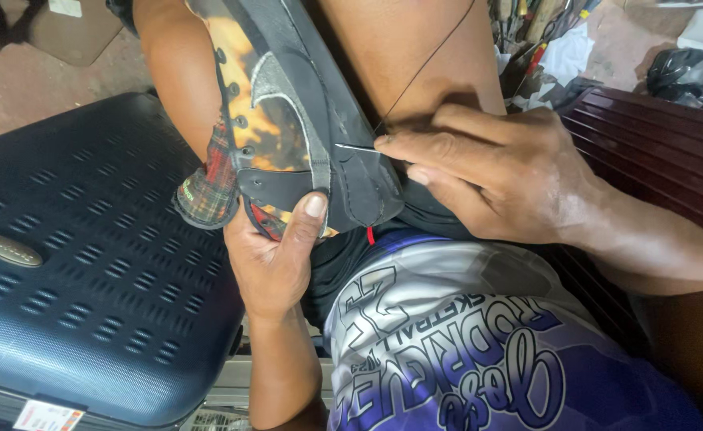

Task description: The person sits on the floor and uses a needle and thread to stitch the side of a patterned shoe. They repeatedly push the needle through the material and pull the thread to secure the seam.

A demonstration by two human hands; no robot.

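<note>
Black shoe, toe cropped, clenched by left hand; right hand pinches half-hidden needle

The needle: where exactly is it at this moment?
In the head view, the needle sits just right of centre, pinched by the right hand against the shoe's grey sole edge, above the left hand's thumb, with dark thread running up-right.

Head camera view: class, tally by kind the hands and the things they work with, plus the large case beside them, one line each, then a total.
Hands: 2, left hand gripping, right hand pinching
Shoes: 1, shoe, grey with orange pattern
Needles: 1, needle
Threads: 1, black thread
Suitcases: 1, dark blue suitcase
Total: 6
</note>
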